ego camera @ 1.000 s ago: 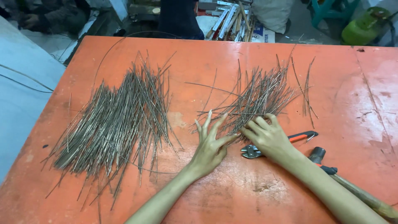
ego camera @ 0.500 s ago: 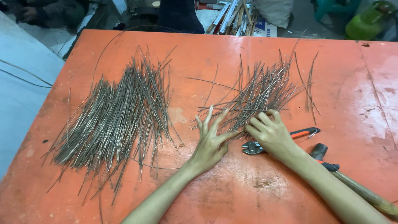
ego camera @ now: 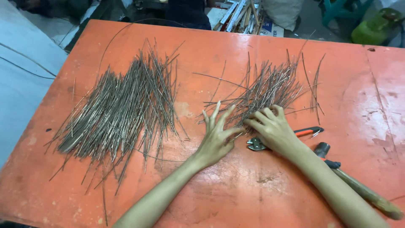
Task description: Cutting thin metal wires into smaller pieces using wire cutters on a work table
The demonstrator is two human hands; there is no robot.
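At lower right, a hammer (ego camera: 358, 185) lies beside cutting pliers (ego camera: 287, 137). At centre, the left hand (ego camera: 217, 137), fingers spread, and the curled right hand (ego camera: 274, 128) press on the smaller wire pile (ego camera: 265, 90); a larger pile (ego camera: 122, 109) lies left on the orange table (ego camera: 358, 93).

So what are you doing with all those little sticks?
A person's two bare hands rest at the near end of the smaller pile of thin grey metal wires on the orange table. The left hand is spread flat; the right hand picks at the wires with curled fingers. Orange-handled pliers lie under it. A bigger wire pile sits left.
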